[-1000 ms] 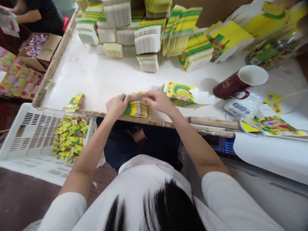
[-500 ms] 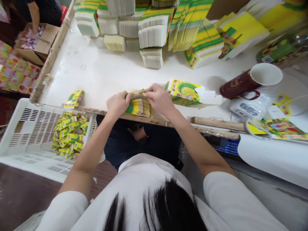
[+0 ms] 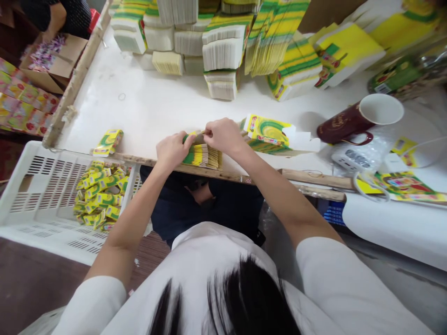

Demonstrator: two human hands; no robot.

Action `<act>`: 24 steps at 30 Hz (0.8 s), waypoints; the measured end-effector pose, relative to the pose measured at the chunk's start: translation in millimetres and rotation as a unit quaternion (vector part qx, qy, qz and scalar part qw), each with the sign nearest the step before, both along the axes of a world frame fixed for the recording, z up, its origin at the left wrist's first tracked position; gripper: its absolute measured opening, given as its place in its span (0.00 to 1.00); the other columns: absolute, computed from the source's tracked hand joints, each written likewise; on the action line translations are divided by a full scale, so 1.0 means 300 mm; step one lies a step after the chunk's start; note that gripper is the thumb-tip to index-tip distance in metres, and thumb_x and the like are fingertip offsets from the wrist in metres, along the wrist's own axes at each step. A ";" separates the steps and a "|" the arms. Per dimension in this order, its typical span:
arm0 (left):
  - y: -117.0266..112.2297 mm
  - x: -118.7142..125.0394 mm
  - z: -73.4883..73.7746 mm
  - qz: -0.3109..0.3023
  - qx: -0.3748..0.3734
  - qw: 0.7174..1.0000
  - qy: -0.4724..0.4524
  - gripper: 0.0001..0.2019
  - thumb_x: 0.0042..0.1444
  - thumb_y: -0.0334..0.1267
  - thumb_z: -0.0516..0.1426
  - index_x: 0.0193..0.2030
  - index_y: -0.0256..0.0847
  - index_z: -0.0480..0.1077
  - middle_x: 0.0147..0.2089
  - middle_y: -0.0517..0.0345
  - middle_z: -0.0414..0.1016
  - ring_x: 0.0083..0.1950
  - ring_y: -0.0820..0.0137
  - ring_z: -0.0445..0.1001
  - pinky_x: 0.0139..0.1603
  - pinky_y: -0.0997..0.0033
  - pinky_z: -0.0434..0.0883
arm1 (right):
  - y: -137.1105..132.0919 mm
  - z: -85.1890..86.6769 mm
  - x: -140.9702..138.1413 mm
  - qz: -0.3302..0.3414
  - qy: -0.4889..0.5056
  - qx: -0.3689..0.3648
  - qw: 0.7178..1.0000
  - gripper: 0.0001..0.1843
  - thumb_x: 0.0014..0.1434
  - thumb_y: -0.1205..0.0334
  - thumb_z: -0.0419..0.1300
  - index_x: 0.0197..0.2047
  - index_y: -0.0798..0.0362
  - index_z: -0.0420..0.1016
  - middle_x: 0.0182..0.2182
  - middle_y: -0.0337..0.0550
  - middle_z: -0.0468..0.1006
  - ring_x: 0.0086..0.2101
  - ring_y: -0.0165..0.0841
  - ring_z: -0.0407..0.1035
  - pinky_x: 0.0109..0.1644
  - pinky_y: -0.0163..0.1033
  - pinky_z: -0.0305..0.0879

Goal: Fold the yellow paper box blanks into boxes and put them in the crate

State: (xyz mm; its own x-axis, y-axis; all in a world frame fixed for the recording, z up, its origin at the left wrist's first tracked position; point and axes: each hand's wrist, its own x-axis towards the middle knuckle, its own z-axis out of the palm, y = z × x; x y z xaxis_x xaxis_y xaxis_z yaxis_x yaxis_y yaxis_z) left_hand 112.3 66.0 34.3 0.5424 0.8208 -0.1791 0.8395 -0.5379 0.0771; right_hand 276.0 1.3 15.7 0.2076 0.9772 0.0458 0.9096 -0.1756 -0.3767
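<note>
Cartons (image 3: 204,157), flat, yellow-green and bundled, lie at mid-frame on the near edge of the counter (image 3: 157,107). The left hand (image 3: 172,150) curls closed on the bundle's left end, much where it was half a second ago. The right hand (image 3: 223,135) has slid left, and its fingers now pinch the top carton just beside the left thumb.

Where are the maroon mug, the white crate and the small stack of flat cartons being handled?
maroon mug (image 3: 344,124): head view, on its dark outer wall.
white crate (image 3: 38,184): head view, on a bare slotted panel.
stack of flat cartons (image 3: 201,156): head view, on its striped front edge.
</note>
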 end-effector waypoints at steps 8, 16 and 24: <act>-0.010 -0.010 0.004 -0.021 0.015 1.000 -0.001 0.19 0.68 0.52 0.44 0.55 0.49 0.69 0.50 0.52 0.82 0.49 0.54 0.79 0.41 0.64 0.65 | 0.054 -0.034 -0.040 -0.050 0.000 -0.004 0.999 0.18 0.61 0.61 0.54 0.42 0.60 0.83 0.40 0.62 0.84 0.40 0.48 0.76 0.43 0.46 0.67; -0.008 -0.004 0.008 -0.015 0.007 1.000 -0.005 0.17 0.68 0.47 0.44 0.54 0.49 0.69 0.50 0.51 0.82 0.50 0.54 0.79 0.42 0.63 0.64 | 0.068 -0.072 -0.043 -0.043 0.204 -0.039 0.977 0.18 0.63 0.57 0.57 0.26 0.57 0.79 0.28 0.52 0.82 0.34 0.41 0.75 0.40 0.42 0.68; 0.000 -0.001 0.005 -0.025 -0.008 1.000 -0.004 0.16 0.67 0.46 0.46 0.55 0.51 0.70 0.53 0.54 0.81 0.52 0.53 0.77 0.43 0.63 0.64 | 0.067 -0.093 -0.073 0.006 0.346 -0.050 0.937 0.14 0.59 0.58 0.61 0.28 0.58 0.80 0.28 0.47 0.82 0.34 0.38 0.75 0.38 0.38 0.69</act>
State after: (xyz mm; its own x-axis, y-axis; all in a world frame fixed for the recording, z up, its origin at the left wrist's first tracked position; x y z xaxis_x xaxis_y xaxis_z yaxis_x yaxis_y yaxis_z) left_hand 112.0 66.0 35.8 0.5846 0.7893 -0.1880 0.8105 -0.5784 0.0923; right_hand 254.0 21.5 -12.2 0.1429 0.9719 -0.1871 0.4551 -0.2325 -0.8596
